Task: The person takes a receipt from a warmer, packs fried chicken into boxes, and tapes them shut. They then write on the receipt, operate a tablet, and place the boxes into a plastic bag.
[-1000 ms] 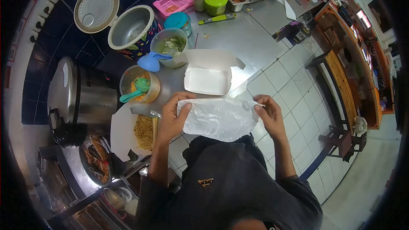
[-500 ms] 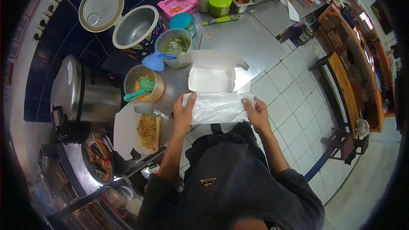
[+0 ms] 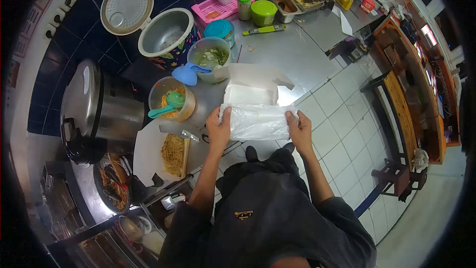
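Note:
Between my two hands a crinkled white plastic sheet (image 3: 259,122) is stretched flat. My left hand (image 3: 218,128) pinches its left end, thumb on top. At the other end my right hand (image 3: 298,131) grips it the same way. Just beyond the sheet an open white cardboard box (image 3: 251,94) stands on the counter with its lid raised; the sheet hides its near edge. To the left of my left hand lies another open box (image 3: 147,156) with noodles (image 3: 174,155) in it.
Left of the white box stand a tub of shredded orange food (image 3: 187,109) with a green scoop and a tub of greens (image 3: 226,52) with a blue scoop (image 3: 184,74). Farther left are a large steel cooker (image 3: 116,114) and an open rice cooker (image 3: 166,32). Tiled floor (image 3: 342,139) lies right.
The sheet and both hands are slightly nearer the white box, covering more of its front. The whole view has shifted a little. Both hands keep their grip.

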`<move>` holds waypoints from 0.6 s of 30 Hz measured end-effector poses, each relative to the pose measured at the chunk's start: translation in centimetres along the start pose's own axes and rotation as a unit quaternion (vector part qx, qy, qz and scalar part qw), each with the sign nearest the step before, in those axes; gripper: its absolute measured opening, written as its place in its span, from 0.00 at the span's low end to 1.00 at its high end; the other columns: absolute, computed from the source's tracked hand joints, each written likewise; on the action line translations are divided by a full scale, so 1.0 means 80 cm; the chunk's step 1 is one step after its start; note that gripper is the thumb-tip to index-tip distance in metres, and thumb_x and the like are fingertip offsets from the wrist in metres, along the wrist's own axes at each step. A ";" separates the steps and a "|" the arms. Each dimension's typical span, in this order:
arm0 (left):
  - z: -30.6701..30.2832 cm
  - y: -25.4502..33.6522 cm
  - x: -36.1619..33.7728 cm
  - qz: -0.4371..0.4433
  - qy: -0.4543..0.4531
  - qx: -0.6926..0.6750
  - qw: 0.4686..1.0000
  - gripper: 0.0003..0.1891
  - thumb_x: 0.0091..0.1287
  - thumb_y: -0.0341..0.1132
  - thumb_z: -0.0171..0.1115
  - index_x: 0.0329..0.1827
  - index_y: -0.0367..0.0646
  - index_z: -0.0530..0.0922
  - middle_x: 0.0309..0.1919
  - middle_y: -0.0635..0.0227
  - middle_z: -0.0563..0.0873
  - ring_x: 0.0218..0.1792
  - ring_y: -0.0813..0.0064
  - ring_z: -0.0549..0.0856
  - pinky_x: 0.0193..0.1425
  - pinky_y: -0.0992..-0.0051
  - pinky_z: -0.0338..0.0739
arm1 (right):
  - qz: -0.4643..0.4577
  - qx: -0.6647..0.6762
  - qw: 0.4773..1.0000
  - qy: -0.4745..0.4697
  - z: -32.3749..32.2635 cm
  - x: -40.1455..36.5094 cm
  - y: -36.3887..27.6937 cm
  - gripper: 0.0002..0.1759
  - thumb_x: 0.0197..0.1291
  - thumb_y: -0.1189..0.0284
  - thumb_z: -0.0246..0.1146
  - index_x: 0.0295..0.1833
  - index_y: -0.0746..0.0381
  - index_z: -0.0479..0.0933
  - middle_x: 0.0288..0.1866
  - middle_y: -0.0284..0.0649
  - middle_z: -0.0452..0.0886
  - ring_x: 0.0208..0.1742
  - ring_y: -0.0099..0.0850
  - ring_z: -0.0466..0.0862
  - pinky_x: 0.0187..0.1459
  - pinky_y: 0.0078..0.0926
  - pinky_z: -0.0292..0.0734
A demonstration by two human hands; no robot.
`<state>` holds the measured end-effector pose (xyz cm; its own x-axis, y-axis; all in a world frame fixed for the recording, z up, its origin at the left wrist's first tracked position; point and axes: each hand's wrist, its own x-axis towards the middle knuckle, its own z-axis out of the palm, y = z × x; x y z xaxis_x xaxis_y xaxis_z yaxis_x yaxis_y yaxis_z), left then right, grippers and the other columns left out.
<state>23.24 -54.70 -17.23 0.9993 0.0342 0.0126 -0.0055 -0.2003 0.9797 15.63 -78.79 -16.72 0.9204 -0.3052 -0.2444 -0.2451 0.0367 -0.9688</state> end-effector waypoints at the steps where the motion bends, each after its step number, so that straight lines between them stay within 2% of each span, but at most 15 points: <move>1: -0.001 0.004 0.000 -0.001 0.008 -0.015 1.000 0.11 0.72 0.35 0.60 0.40 0.34 0.81 0.30 0.71 0.84 0.32 0.85 0.78 0.38 0.78 0.74 | 0.017 -0.012 1.000 -0.017 -0.001 0.000 0.001 0.17 0.67 0.64 0.64 0.50 0.69 0.78 0.40 0.37 0.84 0.37 0.22 0.79 0.42 0.22 0.75; 2: -0.003 0.012 -0.001 -0.003 0.017 -0.031 0.999 0.11 0.72 0.35 0.60 0.39 0.34 0.81 0.28 0.72 0.83 0.31 0.86 0.77 0.36 0.79 0.73 | 0.017 -0.011 1.000 -0.016 0.003 -0.003 -0.005 0.17 0.67 0.64 0.64 0.50 0.69 0.78 0.40 0.37 0.84 0.37 0.22 0.79 0.42 0.22 0.75; 3: -0.005 0.020 -0.001 -0.003 0.016 -0.031 0.999 0.11 0.72 0.35 0.60 0.39 0.34 0.81 0.28 0.72 0.83 0.31 0.86 0.77 0.36 0.79 0.73 | -0.082 -0.103 0.991 0.040 0.010 -0.007 -0.013 0.20 0.64 0.64 0.67 0.54 0.69 0.76 0.44 0.40 0.83 0.42 0.25 0.80 0.47 0.24 0.75; 4: -0.007 0.028 -0.002 -0.019 -0.015 -0.057 0.998 0.10 0.71 0.34 0.60 0.38 0.34 0.81 0.28 0.73 0.83 0.30 0.86 0.76 0.35 0.79 0.73 | -0.178 -0.192 0.961 0.094 0.015 -0.011 -0.022 0.25 0.61 0.65 0.69 0.57 0.69 0.74 0.47 0.44 0.82 0.46 0.29 0.80 0.51 0.26 0.75; 5: -0.009 0.035 -0.004 -0.035 -0.046 -0.083 0.995 0.10 0.71 0.34 0.60 0.38 0.35 0.81 0.27 0.74 0.83 0.29 0.87 0.76 0.34 0.79 0.72 | -0.177 -0.192 0.961 0.094 0.015 -0.014 -0.033 0.25 0.61 0.65 0.69 0.57 0.69 0.74 0.47 0.44 0.82 0.46 0.29 0.80 0.51 0.26 0.75; 7: -0.008 0.041 -0.006 -0.047 -0.081 -0.106 0.990 0.10 0.71 0.34 0.60 0.37 0.35 0.81 0.27 0.74 0.83 0.28 0.87 0.75 0.33 0.79 0.71 | -0.289 -0.319 0.902 0.025 0.015 -0.017 -0.057 0.39 0.52 0.62 0.75 0.65 0.70 0.67 0.51 0.51 0.81 0.54 0.43 0.80 0.59 0.35 0.72; 8: -0.007 0.044 -0.006 -0.056 -0.116 -0.129 0.983 0.10 0.71 0.34 0.61 0.37 0.35 0.81 0.27 0.75 0.82 0.27 0.87 0.75 0.32 0.80 0.71 | -0.278 -0.309 0.909 -0.036 0.020 -0.018 -0.069 0.35 0.52 0.63 0.76 0.61 0.70 0.72 0.48 0.49 0.83 0.51 0.37 0.82 0.57 0.31 0.74; 9: -0.007 0.050 -0.006 -0.056 -0.119 -0.129 0.983 0.10 0.71 0.34 0.61 0.37 0.35 0.81 0.27 0.75 0.82 0.27 0.87 0.75 0.32 0.80 0.71 | -0.277 -0.309 0.909 -0.032 0.024 -0.016 -0.067 0.35 0.52 0.63 0.76 0.61 0.70 0.72 0.48 0.49 0.83 0.51 0.37 0.82 0.57 0.31 0.74; 11: -0.008 0.064 -0.005 -0.044 -0.171 -0.079 0.981 0.10 0.71 0.34 0.61 0.35 0.35 0.81 0.26 0.75 0.82 0.28 0.88 0.74 0.31 0.80 0.70 | -0.119 -0.154 0.960 -0.203 0.033 -0.011 -0.058 0.27 0.52 0.63 0.75 0.52 0.70 0.78 0.41 0.47 0.85 0.44 0.31 0.84 0.50 0.28 0.77; 12: -0.007 0.069 -0.005 -0.043 -0.170 -0.080 0.981 0.10 0.71 0.34 0.61 0.35 0.35 0.81 0.26 0.75 0.82 0.28 0.88 0.74 0.31 0.80 0.70 | -0.110 -0.150 0.967 -0.173 0.039 -0.014 -0.055 0.18 0.55 0.64 0.73 0.43 0.68 0.82 0.31 0.43 0.85 0.35 0.24 0.83 0.42 0.27 0.79; 13: -0.007 0.072 -0.006 -0.035 -0.170 -0.059 0.983 0.10 0.71 0.34 0.61 0.34 0.35 0.80 0.25 0.75 0.81 0.28 0.89 0.74 0.31 0.80 0.69 | -0.110 -0.151 0.967 -0.175 0.039 -0.017 -0.057 0.18 0.55 0.64 0.73 0.43 0.68 0.82 0.31 0.43 0.85 0.35 0.24 0.83 0.42 0.27 0.79; 15: -0.011 0.073 -0.008 -0.030 -0.166 -0.037 0.985 0.11 0.71 0.34 0.62 0.34 0.35 0.80 0.25 0.76 0.80 0.28 0.89 0.73 0.30 0.80 0.69 | -0.081 -0.181 0.967 -0.159 0.041 -0.026 -0.070 0.15 0.57 0.67 0.68 0.44 0.67 0.82 0.29 0.46 0.85 0.32 0.30 0.85 0.38 0.30 0.78; 16: -0.013 0.073 -0.009 -0.032 -0.168 -0.020 0.985 0.09 0.71 0.33 0.61 0.37 0.34 0.81 0.27 0.75 0.82 0.29 0.89 0.75 0.32 0.81 0.71 | -0.081 -0.181 0.967 -0.161 0.042 -0.030 -0.072 0.15 0.57 0.67 0.68 0.44 0.67 0.82 0.29 0.46 0.85 0.32 0.30 0.85 0.38 0.30 0.78; 18: -0.014 0.071 -0.010 -0.035 -0.172 -0.003 0.985 0.09 0.71 0.32 0.61 0.41 0.34 0.82 0.30 0.74 0.84 0.31 0.89 0.77 0.34 0.82 0.72 | -0.146 -0.295 0.941 -0.081 0.043 -0.037 -0.073 0.15 0.55 0.68 0.65 0.45 0.66 0.82 0.32 0.52 0.85 0.32 0.40 0.87 0.37 0.32 0.78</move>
<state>22.34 -54.78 -11.46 0.9505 -0.2856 -0.1223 0.0644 -0.2041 0.9768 15.39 -74.88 -10.45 0.9974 -0.0684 -0.0207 -0.0564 -0.5759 -0.8156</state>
